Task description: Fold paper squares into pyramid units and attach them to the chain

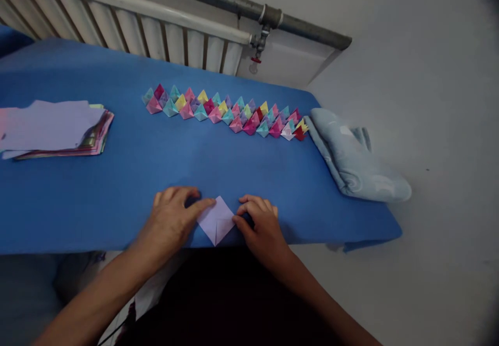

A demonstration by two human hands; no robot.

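A small lilac square of folded paper lies at the near edge of the blue-covered surface, turned with one corner towards me. Fold lines and a flap seam show on its lower half. My left hand holds it at the upper left, the thumb pressed onto its edge and the other fingers bent over the cloth. At the paper's right corner, my right hand grips with the thumb, its fingers curled beside it. The undersides of both hands' fingers are hidden.
Several rows of colourful folded paper pieces stand farther back. A stack of paper sheets lies at the left, lilac on top. A folded pale blue blanket rests at the right end. Behind are a white radiator and a metal pipe.
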